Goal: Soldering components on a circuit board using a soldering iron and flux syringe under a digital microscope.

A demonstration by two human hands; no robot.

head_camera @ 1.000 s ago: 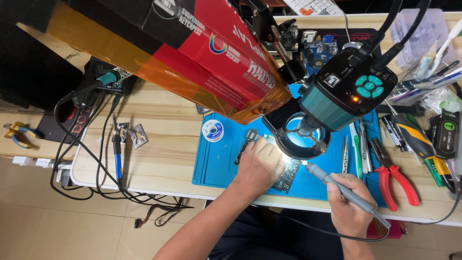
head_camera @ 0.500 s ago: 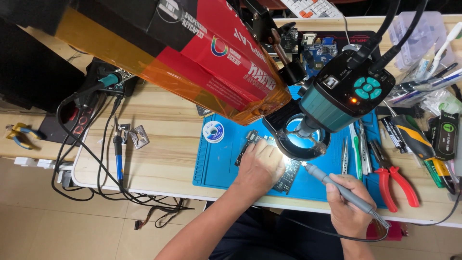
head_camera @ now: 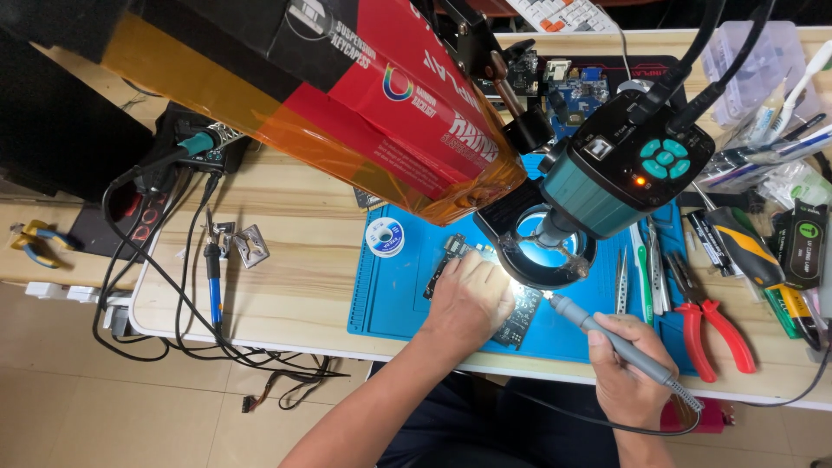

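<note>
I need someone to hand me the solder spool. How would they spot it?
Start at the blue work mat on the wooden table. Near its upper left corner, left of the left hand, lies the solder spool: small, round, white, unlike the long tools nearby.

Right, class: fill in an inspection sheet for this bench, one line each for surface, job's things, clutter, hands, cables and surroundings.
Surface: wooden table with a blue work mat on it.
Job's things: dark circuit board on the mat under a lit ring light; teal camera head above it.
Clutter: solder spool, red-handled pliers, tweezers, screwdriver, large red and black box.
Hands: left hand rests on the board; right hand holds a grey soldering pen, tip near the board.
Cables: black leads hang over the table's left edge.
Surroundings: tiled floor.
</note>
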